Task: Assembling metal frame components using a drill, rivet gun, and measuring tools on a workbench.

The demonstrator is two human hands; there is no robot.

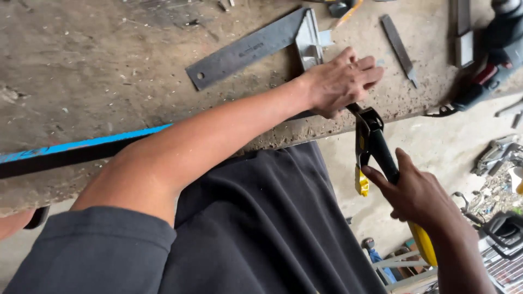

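Note:
My left hand reaches across the worn workbench and presses down at its front edge, fingers together, covering the upper end of a black and yellow clamp. The clamp hangs down below the bench edge. My right hand grips its black handle from below, and a yellow part of the clamp shows under the wrist. A small pale metal piece lies at my left fingertips.
A steel try square lies just behind my left hand. A flat file, a metal bar and a power tool sit to the right. A blue and black bar runs along the bench front. Scrap metal litters the floor.

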